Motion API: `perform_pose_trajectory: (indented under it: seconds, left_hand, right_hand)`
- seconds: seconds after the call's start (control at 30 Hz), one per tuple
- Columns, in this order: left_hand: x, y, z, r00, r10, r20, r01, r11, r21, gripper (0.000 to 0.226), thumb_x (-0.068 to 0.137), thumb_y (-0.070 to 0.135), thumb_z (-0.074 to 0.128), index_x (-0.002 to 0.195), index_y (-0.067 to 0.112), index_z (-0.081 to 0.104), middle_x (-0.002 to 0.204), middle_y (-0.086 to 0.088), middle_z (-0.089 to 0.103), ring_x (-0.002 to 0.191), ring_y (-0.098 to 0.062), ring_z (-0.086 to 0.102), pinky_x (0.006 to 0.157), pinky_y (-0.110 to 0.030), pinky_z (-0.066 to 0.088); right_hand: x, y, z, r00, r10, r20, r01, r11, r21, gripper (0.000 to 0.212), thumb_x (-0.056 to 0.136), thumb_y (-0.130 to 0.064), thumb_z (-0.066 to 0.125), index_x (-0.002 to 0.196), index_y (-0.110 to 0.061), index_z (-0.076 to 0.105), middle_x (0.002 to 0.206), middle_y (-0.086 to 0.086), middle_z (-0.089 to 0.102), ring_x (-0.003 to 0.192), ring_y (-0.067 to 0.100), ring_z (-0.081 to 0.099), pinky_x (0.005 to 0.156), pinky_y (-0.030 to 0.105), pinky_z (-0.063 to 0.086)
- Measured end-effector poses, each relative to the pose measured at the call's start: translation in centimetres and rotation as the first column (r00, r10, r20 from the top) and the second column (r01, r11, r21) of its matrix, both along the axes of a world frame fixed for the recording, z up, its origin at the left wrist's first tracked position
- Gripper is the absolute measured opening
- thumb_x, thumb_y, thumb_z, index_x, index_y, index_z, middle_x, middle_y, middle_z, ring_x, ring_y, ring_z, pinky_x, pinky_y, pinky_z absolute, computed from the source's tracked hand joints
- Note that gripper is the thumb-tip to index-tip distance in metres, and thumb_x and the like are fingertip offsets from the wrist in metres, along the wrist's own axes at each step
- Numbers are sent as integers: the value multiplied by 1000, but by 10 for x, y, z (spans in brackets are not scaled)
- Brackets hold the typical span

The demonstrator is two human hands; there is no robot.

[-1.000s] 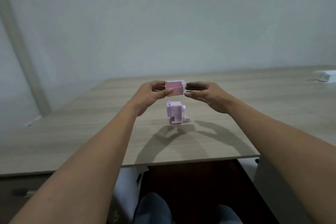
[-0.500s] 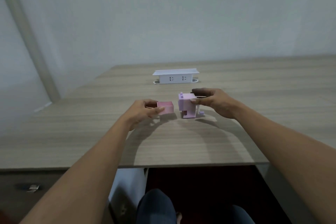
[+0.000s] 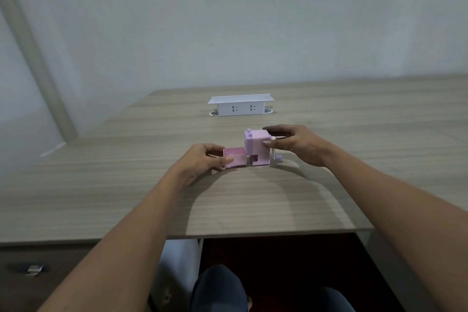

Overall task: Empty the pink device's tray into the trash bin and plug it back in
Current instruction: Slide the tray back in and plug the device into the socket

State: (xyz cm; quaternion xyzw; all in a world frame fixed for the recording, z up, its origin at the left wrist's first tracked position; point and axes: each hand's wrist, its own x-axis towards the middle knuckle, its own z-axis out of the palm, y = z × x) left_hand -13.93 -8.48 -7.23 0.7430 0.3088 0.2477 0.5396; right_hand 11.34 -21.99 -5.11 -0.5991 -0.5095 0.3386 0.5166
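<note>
The pink device, a small boxy sharpener with a side crank, stands upright on the wooden table. My right hand grips its top from the right, thumb on the front face. The pink tray, open side up, rests on the table just left of the device's lower slot. My left hand holds the tray by its left end. The tray's right edge is close to the slot; I cannot tell whether it has entered. No trash bin is in view.
A white pop-up socket box sits farther back on the table. The table's front edge runs below my forearms, with my knees under it. A dark drawer unit with a metal handle is at the lower left.
The tray came down from mid-air, where both hands held it, to the table. My right hand let go of it and took the device. The tray has since moved right, close to the device.
</note>
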Motion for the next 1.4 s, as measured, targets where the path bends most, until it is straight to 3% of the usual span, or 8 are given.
perform_pose_trajectory:
  seconds: [0.2, 0.37, 0.7, 0.83, 1.03, 1.13, 1.27, 1.4]
  left_hand:
    - [2, -2, -3, 1000, 15, 8, -15, 1000, 7, 34, 81, 16, 83, 113, 8, 75, 80, -3, 76, 59, -7, 65, 64, -19, 53]
    - [5, -1, -1, 1000, 21, 8, -21, 1000, -4, 35, 81, 14, 83, 114, 7, 73, 92, -11, 77, 70, -15, 66, 78, -29, 55]
    - [17, -6, -4, 999, 1, 33, -1, 1000, -9, 36, 80, 14, 83, 114, 8, 74, 91, -12, 76, 76, -20, 66, 84, -34, 54]
    - [27, -13, -7, 998, -29, 55, 29, 1000, 7, 39, 81, 13, 83, 117, 4, 73, 90, -12, 78, 69, -14, 68, 74, -25, 56]
    - [43, -19, -11, 995, -58, 83, 55, 998, 28, 44, 78, 15, 85, 119, 3, 72, 108, -16, 79, 75, -15, 72, 78, -29, 57]
    - [44, -18, -10, 995, -58, 87, 56, 998, 25, 45, 77, 14, 86, 119, 3, 72, 107, -15, 79, 71, -14, 71, 78, -30, 57]
    - [47, -19, -2, 994, -65, 86, 61, 997, 49, 43, 79, 15, 84, 120, 6, 72, 108, -12, 79, 83, -25, 74, 85, -42, 60]
    - [57, -7, 20, 991, -47, 125, 37, 996, 82, 42, 81, 15, 82, 121, 7, 72, 111, -9, 78, 89, -18, 73, 81, -28, 60]
  right_hand:
    - [3, 1, -4, 1000, 4, -13, -4, 1000, 8, 58, 85, -8, 77, 140, -6, 59, 136, 2, 67, 128, 14, 61, 97, 20, 48]
    - [5, 2, -5, 1000, 5, -31, -5, 1000, 3, 58, 85, -9, 78, 140, -7, 59, 138, 3, 66, 130, 15, 60, 110, 30, 44]
    - [4, 4, -5, 999, 16, -39, -15, 1000, 11, 57, 84, -7, 78, 138, -7, 60, 134, 3, 68, 126, 14, 62, 99, 23, 47]
    - [3, 5, -6, 999, 24, -24, -24, 1000, 14, 58, 82, -9, 81, 137, -8, 62, 133, 2, 70, 123, 12, 65, 94, 20, 50]
    - [4, 4, -4, 999, 39, 37, -39, 999, 9, 60, 79, -9, 83, 136, -9, 63, 131, 2, 71, 124, 13, 65, 91, 18, 53]
    - [5, 2, -4, 992, 70, 109, -67, 997, -32, 57, 77, -10, 85, 131, -12, 68, 123, 6, 75, 120, 19, 68, 95, 25, 55]
    - [4, 3, 1, 989, 66, 131, -62, 998, -31, 54, 77, -7, 85, 128, -12, 69, 120, 9, 76, 115, 23, 70, 95, 25, 56]
    - [8, 11, 25, 993, 62, 104, -66, 997, 43, 51, 79, 0, 81, 128, -9, 69, 109, 9, 76, 85, 11, 69, 79, 24, 55]
